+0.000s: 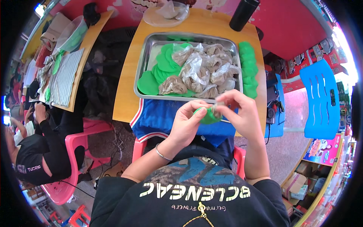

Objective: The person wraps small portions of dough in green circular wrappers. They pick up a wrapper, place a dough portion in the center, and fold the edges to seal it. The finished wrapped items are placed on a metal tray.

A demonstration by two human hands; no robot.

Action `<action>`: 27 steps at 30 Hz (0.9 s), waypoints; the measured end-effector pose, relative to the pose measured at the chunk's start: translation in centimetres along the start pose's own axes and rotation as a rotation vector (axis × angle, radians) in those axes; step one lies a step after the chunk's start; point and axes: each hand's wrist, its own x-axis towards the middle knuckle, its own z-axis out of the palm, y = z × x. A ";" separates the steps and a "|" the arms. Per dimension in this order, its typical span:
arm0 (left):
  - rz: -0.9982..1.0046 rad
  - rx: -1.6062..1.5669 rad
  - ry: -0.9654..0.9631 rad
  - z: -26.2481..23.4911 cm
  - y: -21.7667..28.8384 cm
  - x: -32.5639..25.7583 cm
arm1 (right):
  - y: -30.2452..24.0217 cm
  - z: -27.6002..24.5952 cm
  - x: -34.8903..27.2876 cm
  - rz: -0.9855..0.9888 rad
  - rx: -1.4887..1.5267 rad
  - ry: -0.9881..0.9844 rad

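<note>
In front of my chest, my left hand (191, 117) grips a bunched green round of cloth-like material (209, 118) between thumb and fingers. My right hand (238, 109) closes in a pinch at its right end, where a small brownish bit shows; what exactly the fingertips hold is too blurred to make out. Just beyond both hands lies a steel tray (140, 64). Overlapping flat green rounds (166, 62) fill its left part. Heaped to the right are knotted clear plastic bags (196, 73) with brownish contents.
A row of folded green pieces (247, 70) lines the table right of the tray. A black cylinder (244, 15) and a clear plastic dish (162, 17) stand at the back. Blue cloth (181, 117) covers the front edge. To the left, another person (41, 155) sits by a second table.
</note>
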 end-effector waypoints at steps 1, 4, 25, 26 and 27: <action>0.005 -0.030 -0.020 0.0 -0.1 0.0 | -0.1 0.0 -0.1 0.037 0.095 0.002; 0.001 -0.076 -0.031 -0.1 -0.1 0.1 | 0.4 0.1 0.2 0.050 0.130 0.037; -0.030 0.008 0.024 -0.5 0.0 0.0 | 1.8 1.7 -1.8 -0.219 -0.273 -0.001; -0.035 0.012 0.026 -0.5 0.1 0.0 | 1.7 1.5 -1.8 -0.241 -0.319 -0.027; -0.047 0.029 0.021 -0.5 0.2 -0.1 | 1.6 1.3 -1.8 -0.263 -0.365 -0.055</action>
